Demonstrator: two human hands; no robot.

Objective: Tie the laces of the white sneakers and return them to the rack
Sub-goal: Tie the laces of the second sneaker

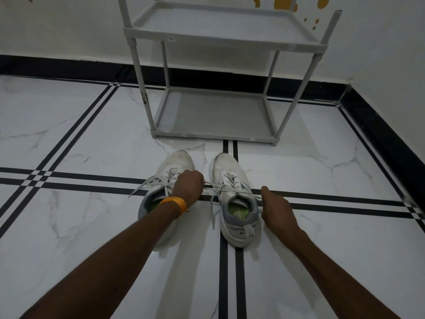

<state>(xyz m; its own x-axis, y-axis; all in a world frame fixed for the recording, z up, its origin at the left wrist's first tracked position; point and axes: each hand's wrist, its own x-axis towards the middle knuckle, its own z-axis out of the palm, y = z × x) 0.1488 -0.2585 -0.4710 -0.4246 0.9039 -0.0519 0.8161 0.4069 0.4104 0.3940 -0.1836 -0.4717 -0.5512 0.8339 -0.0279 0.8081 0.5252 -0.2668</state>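
Observation:
Two white sneakers stand side by side on the floor, toes toward the rack. The right sneaker [232,180] has its laces stretched out to both sides. My left hand [188,186], with an orange band at the wrist, lies between the shoes and pinches one lace end. My right hand [274,209] sits just right of that shoe and pulls the other lace end [256,195]. The left sneaker [171,166] is partly hidden by my left wrist; its laces [143,184] trail loose to the left. The grey rack [213,116] stands just beyond the toes.
The rack has a bottom shelf and an upper shelf [220,26], both bare, against a white wall. A black skirting [379,134] runs along the wall and the right corner. The floor is white marble tile with black stripes.

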